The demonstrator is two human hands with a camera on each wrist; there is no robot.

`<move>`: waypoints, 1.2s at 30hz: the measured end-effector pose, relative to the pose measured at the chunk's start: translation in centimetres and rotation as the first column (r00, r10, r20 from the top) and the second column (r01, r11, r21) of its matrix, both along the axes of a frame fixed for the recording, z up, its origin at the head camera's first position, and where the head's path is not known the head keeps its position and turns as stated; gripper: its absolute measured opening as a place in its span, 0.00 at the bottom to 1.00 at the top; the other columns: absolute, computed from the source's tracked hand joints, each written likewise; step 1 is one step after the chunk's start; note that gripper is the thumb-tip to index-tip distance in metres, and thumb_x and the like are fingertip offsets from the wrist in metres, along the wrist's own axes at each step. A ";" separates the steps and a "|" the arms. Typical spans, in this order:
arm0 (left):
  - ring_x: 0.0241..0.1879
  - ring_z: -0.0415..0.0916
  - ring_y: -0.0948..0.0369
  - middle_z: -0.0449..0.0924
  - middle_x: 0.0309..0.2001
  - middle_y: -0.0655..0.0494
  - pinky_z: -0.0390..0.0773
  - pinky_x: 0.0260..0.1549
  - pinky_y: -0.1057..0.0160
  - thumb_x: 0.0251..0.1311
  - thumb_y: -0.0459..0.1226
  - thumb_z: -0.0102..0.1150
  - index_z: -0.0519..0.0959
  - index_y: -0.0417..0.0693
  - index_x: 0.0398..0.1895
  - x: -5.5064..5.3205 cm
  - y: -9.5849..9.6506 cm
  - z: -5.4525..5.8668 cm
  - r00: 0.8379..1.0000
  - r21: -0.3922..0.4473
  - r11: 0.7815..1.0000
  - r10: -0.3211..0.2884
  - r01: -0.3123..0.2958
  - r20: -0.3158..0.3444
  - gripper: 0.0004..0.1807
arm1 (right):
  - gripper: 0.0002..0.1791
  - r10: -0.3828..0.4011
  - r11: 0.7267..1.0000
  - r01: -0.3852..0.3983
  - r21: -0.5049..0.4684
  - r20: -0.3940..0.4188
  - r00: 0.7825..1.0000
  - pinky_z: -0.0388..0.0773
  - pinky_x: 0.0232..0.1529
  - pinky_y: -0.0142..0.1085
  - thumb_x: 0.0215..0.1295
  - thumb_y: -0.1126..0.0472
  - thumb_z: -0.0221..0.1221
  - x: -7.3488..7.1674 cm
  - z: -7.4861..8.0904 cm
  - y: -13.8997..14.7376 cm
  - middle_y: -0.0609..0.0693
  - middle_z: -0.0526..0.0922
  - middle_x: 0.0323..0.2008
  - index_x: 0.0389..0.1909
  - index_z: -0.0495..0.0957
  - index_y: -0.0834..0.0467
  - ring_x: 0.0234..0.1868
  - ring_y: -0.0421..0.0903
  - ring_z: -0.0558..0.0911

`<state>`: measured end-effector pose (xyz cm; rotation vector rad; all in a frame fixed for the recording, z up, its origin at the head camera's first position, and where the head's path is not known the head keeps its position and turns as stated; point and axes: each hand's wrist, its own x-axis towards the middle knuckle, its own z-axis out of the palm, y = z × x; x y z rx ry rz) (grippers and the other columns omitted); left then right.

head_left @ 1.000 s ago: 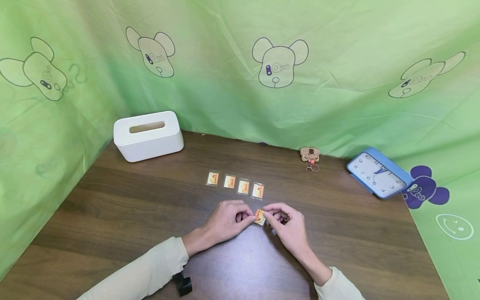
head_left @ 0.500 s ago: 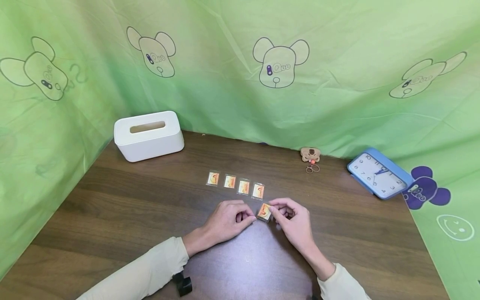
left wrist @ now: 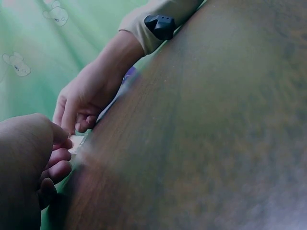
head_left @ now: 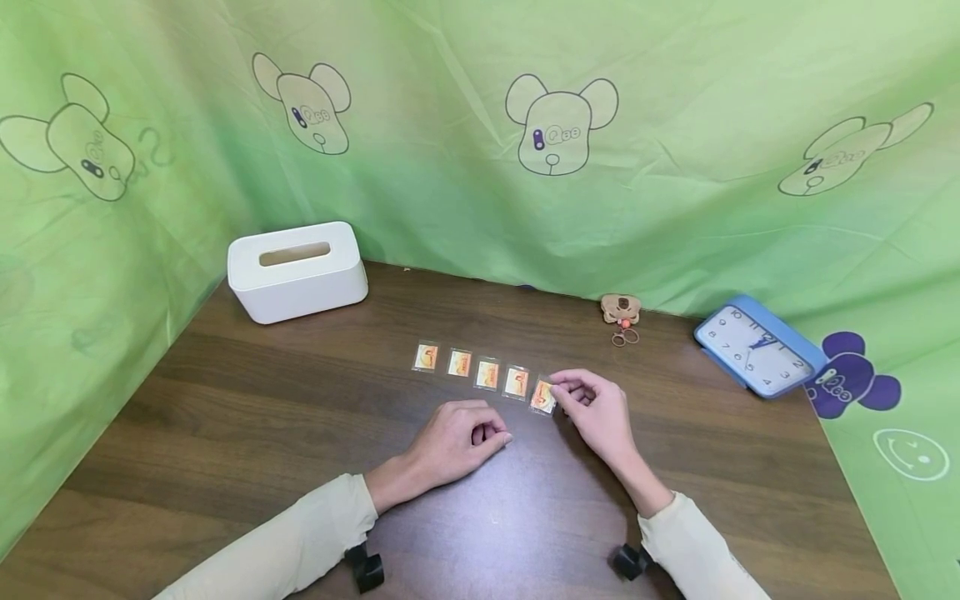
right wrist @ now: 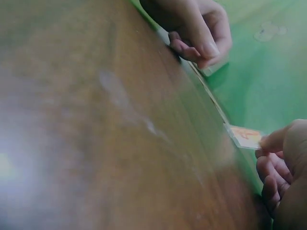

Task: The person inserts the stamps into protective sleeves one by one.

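In the head view, my right hand pinches a small orange-and-white picture card in a clear plastic sleeve between thumb and index finger. That card stands at the right end of a slanting row of similar sleeved cards, beside its nearest neighbour. The right wrist view shows the pinched card tilted, its edge near the tabletop. My left hand rests on the table below the row, fingers loosely curled, thumb tip near the index finger, with nothing visible between them.
A white tissue box stands at the back left of the brown wooden table. Toward the back right lie a bear-shaped keychain and a blue clock. A green printed cloth hangs behind.
My right hand has moved away from the left hand, up and to the right, carrying the sleeved card to the row's right end. The left hand has let go and stays in place.
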<state>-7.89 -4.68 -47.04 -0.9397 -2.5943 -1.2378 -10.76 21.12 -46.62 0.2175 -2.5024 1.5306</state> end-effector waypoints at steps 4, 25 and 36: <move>0.25 0.70 0.75 0.79 0.27 0.67 0.72 0.29 0.74 0.68 0.39 0.77 0.90 0.53 0.33 0.0 0.1 0.0 1.000 0.005 1.000 -0.002 0.002 0.005 0.05 | 0.06 -0.002 0.996 0.005 0.088 -0.038 0.999 0.77 0.32 0.21 0.66 0.72 0.75 -1.0 -0.3 0.1 0.52 0.90 0.31 0.42 0.93 0.61 0.28 0.34 0.81; 0.26 0.71 0.75 0.79 0.27 0.68 0.73 0.30 0.74 0.69 0.39 0.77 0.90 0.54 0.33 -0.1 0.0 -0.1 1.000 0.002 1.000 -0.002 0.002 -0.003 0.05 | 0.07 0.010 0.965 0.043 0.258 -0.200 0.980 0.69 0.32 0.28 0.63 0.68 0.76 -1.9 -1.1 0.1 0.47 0.84 0.32 0.41 0.93 0.57 0.25 0.34 0.74; 0.27 0.72 0.73 0.79 0.28 0.67 0.74 0.30 0.73 0.68 0.36 0.77 0.91 0.53 0.34 -0.7 -0.6 0.5 1.000 0.032 0.999 0.013 -0.013 0.003 0.04 | 0.07 -0.017 0.973 0.048 0.228 -0.136 0.991 0.70 0.28 0.23 0.67 0.70 0.75 -0.1 0.1 0.9 0.46 0.85 0.33 0.42 0.93 0.56 0.26 0.33 0.77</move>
